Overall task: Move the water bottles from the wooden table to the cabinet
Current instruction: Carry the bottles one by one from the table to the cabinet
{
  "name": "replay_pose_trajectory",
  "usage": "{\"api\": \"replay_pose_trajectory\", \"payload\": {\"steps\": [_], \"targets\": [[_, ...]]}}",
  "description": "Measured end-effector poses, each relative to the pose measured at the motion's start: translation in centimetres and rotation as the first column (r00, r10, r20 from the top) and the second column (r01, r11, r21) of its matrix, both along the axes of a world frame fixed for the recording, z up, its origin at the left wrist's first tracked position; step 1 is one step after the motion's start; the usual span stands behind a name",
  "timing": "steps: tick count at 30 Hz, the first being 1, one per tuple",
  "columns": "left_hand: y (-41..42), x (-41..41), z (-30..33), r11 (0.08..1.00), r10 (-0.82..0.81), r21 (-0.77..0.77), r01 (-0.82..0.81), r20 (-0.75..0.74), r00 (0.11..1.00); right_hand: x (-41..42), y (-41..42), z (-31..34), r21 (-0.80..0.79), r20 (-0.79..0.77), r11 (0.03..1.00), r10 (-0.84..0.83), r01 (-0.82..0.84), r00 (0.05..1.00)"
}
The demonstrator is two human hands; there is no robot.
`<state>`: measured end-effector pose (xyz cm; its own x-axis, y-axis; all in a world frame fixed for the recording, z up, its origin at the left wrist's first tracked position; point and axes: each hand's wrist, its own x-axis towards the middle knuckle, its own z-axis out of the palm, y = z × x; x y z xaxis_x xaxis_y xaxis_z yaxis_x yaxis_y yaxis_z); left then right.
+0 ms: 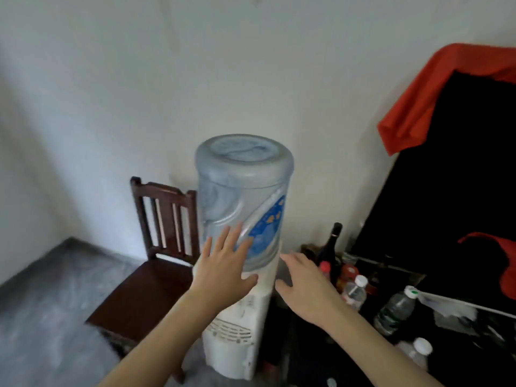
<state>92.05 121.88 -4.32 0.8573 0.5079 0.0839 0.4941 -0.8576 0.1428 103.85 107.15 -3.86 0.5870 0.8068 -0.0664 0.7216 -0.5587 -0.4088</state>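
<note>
Both my hands are stretched out in front of me, holding nothing. My left hand [224, 268] has its fingers spread in front of the lower part of a big blue water jug [243, 191]. My right hand [304, 286] is open just right of the dispenser. To the right, small clear water bottles stand on a dark surface: one with a white cap [355, 292], one with a green-marked cap [395, 310], and another [417, 354] near the bottom edge. Whether my left fingers touch the jug is unclear.
The jug sits upside down on a white water dispenser [237, 339]. A dark wooden chair [152, 263] stands to its left on the grey floor. A dark wine bottle [331, 243] and red-capped bottles stand behind the water bottles. Red cloth [418, 99] hangs over black furniture at right.
</note>
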Motion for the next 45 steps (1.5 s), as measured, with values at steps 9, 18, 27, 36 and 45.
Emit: {"api": "replay_pose_trajectory", "payload": {"steps": [9,18,27,36,45], "targets": [[6.0,-25.0,-0.6,0.840,0.543,0.007,-0.543,-0.023,0.839,-19.2,14.6,0.9,-0.029,0.055,0.868,0.497,-0.496,0.866],[1.4,-45.4,-2.5,0.380,0.912,-0.034,-0.924,-0.149,0.381,-39.0,21.5,-1.1,-0.061,0.107,0.451,0.890,-0.890,0.444],[-7.3,-53.4,-2.0,-0.129,0.973,0.020,-0.991,-0.189,-0.130,-52.2,22.6,-2.8,-0.133,0.171,-0.055,0.982,-0.990,-0.078],[-17.2,-59.2,-2.1,-0.521,0.839,0.006,-0.854,-0.178,-0.514,-64.3,17.0,-3.3,-0.144,0.182,-0.424,0.877,-0.894,-0.445],[-21.6,-70.3,-3.0,-0.632,0.766,-0.032,-0.775,-0.176,-0.618,-77.8,13.3,-3.2,-0.211,0.169,-0.558,0.788,-0.803,-0.592]]}}
